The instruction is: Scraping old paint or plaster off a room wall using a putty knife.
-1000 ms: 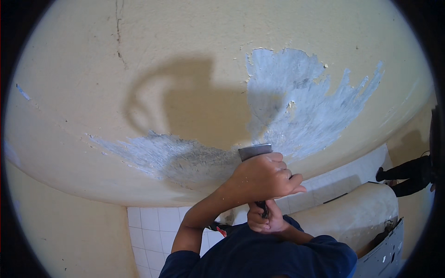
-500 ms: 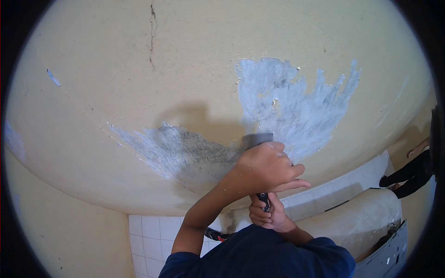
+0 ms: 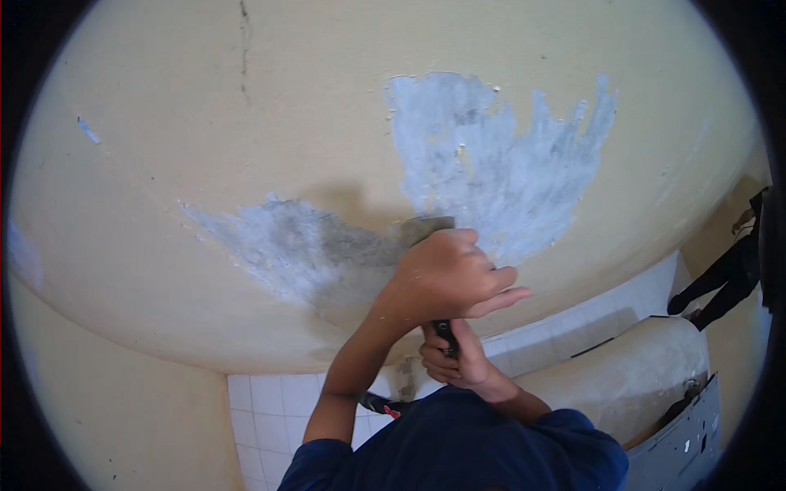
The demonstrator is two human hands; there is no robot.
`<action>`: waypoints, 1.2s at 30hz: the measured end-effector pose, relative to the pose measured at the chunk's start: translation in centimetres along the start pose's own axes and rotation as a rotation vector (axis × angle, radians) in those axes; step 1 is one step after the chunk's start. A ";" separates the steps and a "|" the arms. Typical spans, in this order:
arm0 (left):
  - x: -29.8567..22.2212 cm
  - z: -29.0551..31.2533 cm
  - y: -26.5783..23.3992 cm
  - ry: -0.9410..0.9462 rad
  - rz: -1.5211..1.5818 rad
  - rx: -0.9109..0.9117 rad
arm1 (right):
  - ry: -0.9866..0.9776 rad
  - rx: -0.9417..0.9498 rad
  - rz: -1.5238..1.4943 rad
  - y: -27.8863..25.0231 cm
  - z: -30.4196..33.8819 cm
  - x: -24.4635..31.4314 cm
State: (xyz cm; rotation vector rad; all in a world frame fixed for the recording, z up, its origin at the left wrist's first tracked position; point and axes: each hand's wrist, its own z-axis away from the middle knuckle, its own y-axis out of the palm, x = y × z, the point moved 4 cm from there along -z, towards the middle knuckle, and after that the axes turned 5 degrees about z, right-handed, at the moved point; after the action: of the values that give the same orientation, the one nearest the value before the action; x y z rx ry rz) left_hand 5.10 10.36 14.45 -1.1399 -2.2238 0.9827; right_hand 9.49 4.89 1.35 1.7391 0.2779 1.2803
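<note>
A putty-knife style scraper (image 3: pixel 429 231) with a wide metal blade is against the beige wall (image 3: pixel 246 155), its blade at the lower left edge of a bared pale-grey patch (image 3: pixel 503 164). My left hand (image 3: pixel 449 277) is closed over the scraper close behind the blade, one finger sticking out to the right. Below it, my right hand (image 3: pixel 458 358) grips the black handle (image 3: pixel 444 337). A second, darker scraped patch (image 3: pixel 303 245) spreads to the left of the blade. Where the left fingers meet the tool is partly hidden.
A vertical crack (image 3: pixel 244 49) runs down the upper wall. White tiles (image 3: pixel 266 421) lie below left. At the right are a curved plastered ledge (image 3: pixel 622 360), a grey panel (image 3: pixel 679 442) and another person in dark trousers (image 3: pixel 725 282).
The wall and both hands have shifted up and left in the picture. Relative to the patch, the blade sits slightly lower; both hands keep their hold on the scraper.
</note>
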 end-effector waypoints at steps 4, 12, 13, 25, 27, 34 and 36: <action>-1.0 -0.2 -0.4 -0.023 0.021 0.043 | -0.016 0.061 0.046 0.7 0.9 0.7; -4.5 -0.3 0.0 0.030 0.003 -0.097 | 0.035 0.083 0.065 0.2 4.9 0.8; -4.5 -0.2 0.0 0.017 0.009 -0.088 | 0.036 0.054 0.045 0.3 5.0 0.8; -1.0 0.0 -2.9 -0.048 -0.161 -0.079 | -0.044 0.143 0.235 1.2 -0.3 3.0; -2.1 0.5 -1.3 -0.029 -0.028 -0.085 | -0.031 0.108 0.197 -0.5 1.1 1.3; -0.7 -0.8 -2.1 0.011 0.028 -0.115 | 0.003 0.062 0.039 0.6 -0.3 2.1; -0.2 -1.6 -3.2 -0.016 -0.102 -0.086 | -0.044 0.080 0.120 1.1 -1.1 2.9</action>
State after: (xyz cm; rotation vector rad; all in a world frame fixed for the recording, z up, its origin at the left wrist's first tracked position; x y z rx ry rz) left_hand 4.64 9.51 17.87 -1.0461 -2.3326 0.8654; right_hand 9.50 6.76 4.07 1.8739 0.2045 1.3304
